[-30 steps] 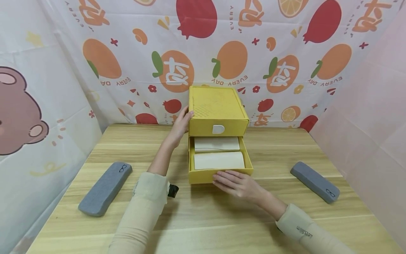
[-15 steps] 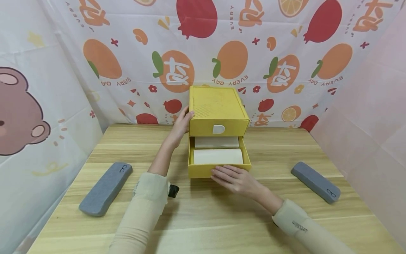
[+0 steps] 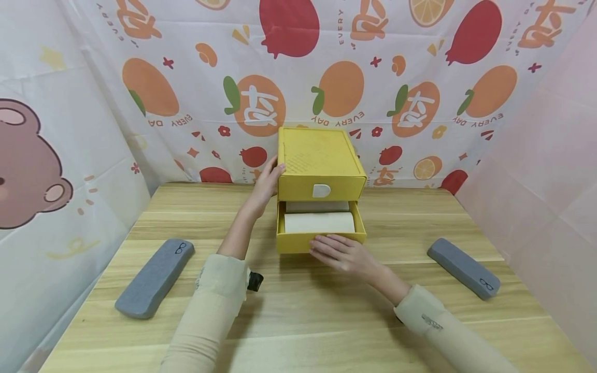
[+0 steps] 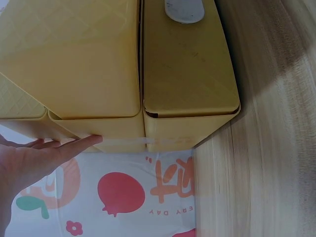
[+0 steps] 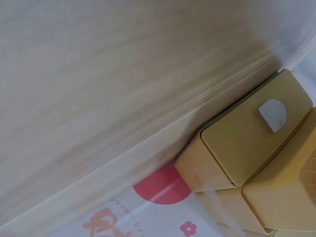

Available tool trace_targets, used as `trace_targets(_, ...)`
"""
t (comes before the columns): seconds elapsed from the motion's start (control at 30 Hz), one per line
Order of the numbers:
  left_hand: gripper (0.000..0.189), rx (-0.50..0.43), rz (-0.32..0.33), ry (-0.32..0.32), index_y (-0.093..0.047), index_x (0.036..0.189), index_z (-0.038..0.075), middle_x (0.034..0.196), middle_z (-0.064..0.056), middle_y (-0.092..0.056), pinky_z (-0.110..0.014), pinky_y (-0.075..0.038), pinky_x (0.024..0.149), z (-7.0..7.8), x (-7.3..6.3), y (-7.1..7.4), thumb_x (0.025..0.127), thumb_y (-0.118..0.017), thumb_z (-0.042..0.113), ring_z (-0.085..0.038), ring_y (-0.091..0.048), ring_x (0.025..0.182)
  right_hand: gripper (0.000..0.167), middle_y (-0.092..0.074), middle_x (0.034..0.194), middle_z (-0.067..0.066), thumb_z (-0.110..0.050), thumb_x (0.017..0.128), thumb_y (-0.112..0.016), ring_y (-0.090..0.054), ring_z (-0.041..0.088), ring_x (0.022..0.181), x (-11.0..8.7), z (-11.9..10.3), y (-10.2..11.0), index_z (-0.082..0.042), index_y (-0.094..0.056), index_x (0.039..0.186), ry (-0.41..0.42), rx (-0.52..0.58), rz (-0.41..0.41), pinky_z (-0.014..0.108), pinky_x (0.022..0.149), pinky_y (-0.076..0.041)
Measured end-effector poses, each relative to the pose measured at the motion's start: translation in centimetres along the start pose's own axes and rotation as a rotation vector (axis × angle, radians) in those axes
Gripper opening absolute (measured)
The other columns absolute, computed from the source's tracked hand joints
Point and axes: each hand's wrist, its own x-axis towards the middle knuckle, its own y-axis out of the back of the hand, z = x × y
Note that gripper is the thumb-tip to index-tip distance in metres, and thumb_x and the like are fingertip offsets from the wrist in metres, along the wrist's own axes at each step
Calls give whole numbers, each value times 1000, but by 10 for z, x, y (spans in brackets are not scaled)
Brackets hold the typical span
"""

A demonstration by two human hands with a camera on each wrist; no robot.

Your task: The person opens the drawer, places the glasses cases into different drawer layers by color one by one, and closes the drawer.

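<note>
A yellow drawer cabinet (image 3: 322, 150) stands on the table near the back cloth. Its middle drawer (image 3: 298, 242) is partly pulled out, with white rolls or folded sheets (image 3: 319, 223) inside; their kind is unclear. My right hand (image 3: 342, 256) lays its extended fingers against that drawer's front. At the cabinet's left side, my left hand (image 3: 266, 186) rests with fingers along the wall, also seen as the hand (image 4: 44, 155) in the left wrist view. The bottom drawer (image 4: 190, 64), bearing a white tab, is closed. In the right wrist view the right hand is out of sight.
Grey glasses cases lie on the wooden table (image 3: 298, 331): one case (image 3: 156, 277) at left, another case (image 3: 463, 268) at right. A fruit-printed cloth (image 3: 186, 134) hangs behind the table.
The middle drawer has slid back into the cabinet by part of its length, and my right hand has moved inward with it. My left hand has stayed on the cabinet's side.
</note>
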Motion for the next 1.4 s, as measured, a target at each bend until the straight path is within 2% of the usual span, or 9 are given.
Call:
trace_targets(0.23, 61, 2, -3, 3, -9, 148, 7, 150, -12, -12, -53, -23, 101, -2, 2, 1, 98, -36, 30, -27, -16, 134, 35, -55, 124, 13, 3, 97, -35, -49, 24, 116, -1, 6, -5, -3, -63, 116, -13, 10, -16, 36, 96, -37)
trace_targets(0.43, 64, 6, 6, -16, -12, 148, 14, 150, -7, -16, -52, -25, 100, -24, 17, 7, 96, -39, 40, -23, -19, 133, 34, -56, 123, 13, 4, 97, -36, -49, 24, 116, -2, 11, -11, -3, -65, 113, -20, 17, -13, 36, 97, -37)
trace_targets(0.53, 65, 11, 9, -30, -13, 148, 15, 149, -6, -17, -52, -26, 99, -29, 19, 7, 95, -40, 42, -23, -20, 133, 35, -56, 122, 13, 4, 97, -35, -50, 24, 116, -3, 13, -14, -4, -66, 112, -22, 21, -13, 36, 97, -36)
trace_targets(0.77, 65, 12, 17, -29, -14, 148, 16, 149, -5, -17, -54, -28, 97, -29, 19, 7, 95, -41, 42, -23, -21, 133, 36, -54, 124, 14, 3, 97, -33, -48, 25, 117, -4, 18, -20, -3, -64, 115, -43, 32, -50, 36, 99, -34)
trace_targets(1.0, 65, 6, 20, -22, -13, 148, 14, 150, -7, -16, -50, -24, 101, -26, 19, 7, 96, -40, 41, -23, -18, 133, 37, -54, 126, 12, -1, 99, -31, -46, 23, 119, -2, 25, -27, -4, -64, 116, -75, 15, -89, 35, 100, -31)
trace_targets(1.4, 65, 14, 13, -27, -13, 148, 14, 150, -7, -16, -52, -25, 100, -26, 18, 7, 96, -39, 40, -23, -19, 133, 36, -53, 127, 11, -3, 100, -32, -46, 23, 119, -6, 33, -42, -4, -65, 115, -104, 14, -76, 35, 100, -32)
